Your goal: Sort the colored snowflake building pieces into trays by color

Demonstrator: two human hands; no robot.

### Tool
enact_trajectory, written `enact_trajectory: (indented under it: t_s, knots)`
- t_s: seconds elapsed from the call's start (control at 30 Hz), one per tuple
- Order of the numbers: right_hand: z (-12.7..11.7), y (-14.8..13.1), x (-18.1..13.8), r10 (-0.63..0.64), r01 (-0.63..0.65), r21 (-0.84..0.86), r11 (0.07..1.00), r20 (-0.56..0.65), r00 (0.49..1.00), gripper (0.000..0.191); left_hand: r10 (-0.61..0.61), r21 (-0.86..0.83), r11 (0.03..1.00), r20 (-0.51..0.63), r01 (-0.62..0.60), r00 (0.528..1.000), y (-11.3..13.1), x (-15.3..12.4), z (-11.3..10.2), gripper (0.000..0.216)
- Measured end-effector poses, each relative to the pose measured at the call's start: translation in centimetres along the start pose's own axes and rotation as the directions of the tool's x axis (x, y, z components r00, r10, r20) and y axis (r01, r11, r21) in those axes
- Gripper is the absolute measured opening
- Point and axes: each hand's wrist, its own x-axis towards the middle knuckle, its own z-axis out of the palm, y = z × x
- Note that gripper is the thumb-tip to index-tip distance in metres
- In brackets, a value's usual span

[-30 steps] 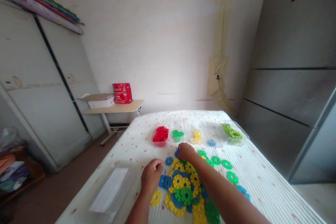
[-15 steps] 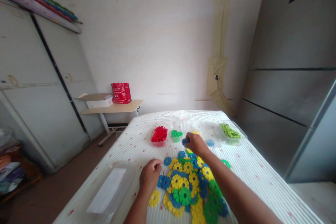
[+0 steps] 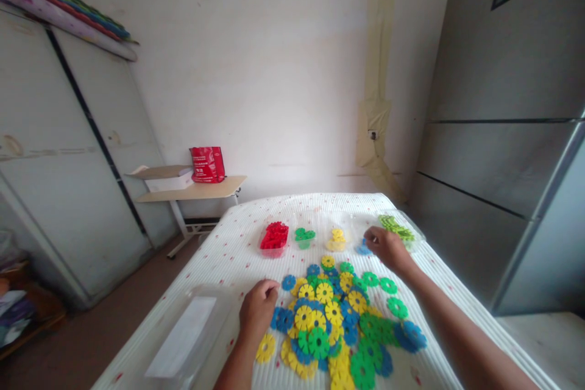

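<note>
My right hand (image 3: 386, 247) reaches over the blue-disc compartment of a clear tray, fingers closed. A blue notched disc (image 3: 363, 248) shows in the compartment right by the fingertips; whatever is between the fingers is hidden. My left hand (image 3: 260, 301) rests on the table with curled fingers and nothing visible in them, at the left edge of a loose pile of flower-shaped discs. That pile mixes yellow discs (image 3: 303, 318), green discs (image 3: 319, 342) and blue discs (image 3: 350, 333). Farther along the tray sit red pieces (image 3: 275, 236), green discs (image 3: 304, 234), yellow discs (image 3: 337, 235) and light green pieces (image 3: 397, 228).
A clear plastic lid (image 3: 223, 311) with a white label lies left of my left hand. The tablecloth (image 3: 214, 256) is white with red specks. Behind stands a small table (image 3: 233, 185) with a red bag (image 3: 208, 164); a grey fridge (image 3: 484, 134) rises on the right.
My right hand has moved right, from near the green and yellow compartments, where it held a blue disc, to the blue compartment. My left hand has stayed beside the pile.
</note>
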Motion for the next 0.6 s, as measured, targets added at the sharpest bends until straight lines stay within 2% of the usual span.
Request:
enact_trajectory:
  t_s: [0.2, 0.4, 0.47, 0.6]
  knots:
    - [1.0, 1.2, -5.4, -0.129, 0.108, 0.149, 0.983, 0.138, 0.982, 0.017, 0.007, -0.021, 1.0, 0.001, -0.007, 1.0, -0.2, 0.0, 0.1, 0.022]
    - [0.8, 0.5, -6.5, -0.171, 0.103, 0.32, 0.942, 0.195, 0.966, 0.016, -0.004, -0.013, 1.0, 0.012, 0.005, 1.0, -0.2, 0.0, 0.0, 0.023]
    - [1.2, 0.9, -6.3, -0.152, 0.107, 0.275, 0.956, 0.147, 0.977, 0.017, -0.004, -0.017, 1.0, 0.009, 0.005, 1.0, -0.2, 0.0, 0.0, 0.023]
    - [2.3, 3.1, -6.0, -0.066, 0.062, 0.07, 0.996, 0.057, 0.996, 0.022, 0.008, -0.027, 1.0, 0.003, -0.008, 1.0, -0.4, 0.1, 0.1, 0.023]
